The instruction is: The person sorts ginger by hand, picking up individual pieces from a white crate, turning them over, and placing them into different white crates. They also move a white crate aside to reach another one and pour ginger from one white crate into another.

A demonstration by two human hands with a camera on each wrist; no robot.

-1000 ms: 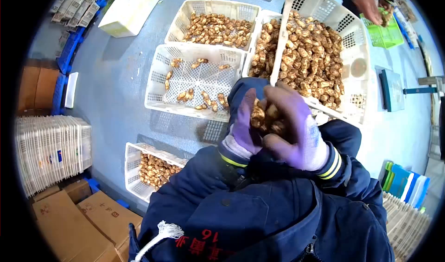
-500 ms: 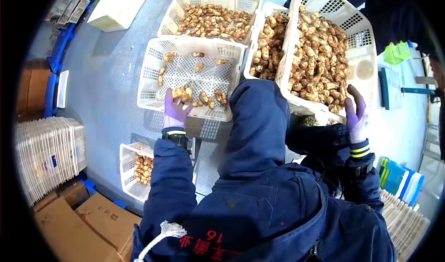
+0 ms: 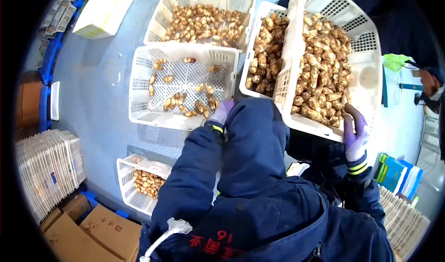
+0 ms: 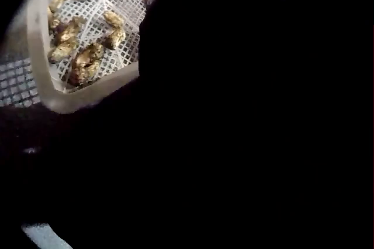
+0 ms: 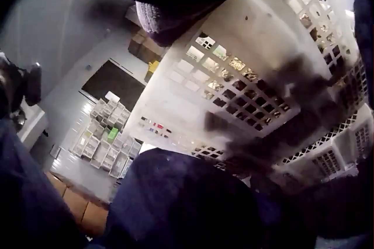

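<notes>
My right hand, in a purple glove, rests at the near right corner of a tall white crate full of brown-and-cream mushrooms. Its fingers reach over the rim beside the mushrooms; in the right wrist view only the glove's cuff shows, beside the crate wall. My left hand is low between my knee and the near right corner of a white crate. A few mushrooms lie scattered on its mesh floor. Knee and sleeve hide the left fingers, and the left wrist view is mostly dark.
Behind the sparse crate stands another crate of mushrooms. A narrower crate adjoins the tall one. Lower left is a small crate, near stacked white crates and cardboard boxes. Another person's hand shows at right.
From cupping mushrooms together, my hands have parted. The left went to the sparse crate, then drew right to my knee; mushrooms there have shifted. The right moved to the tall crate's rim.
</notes>
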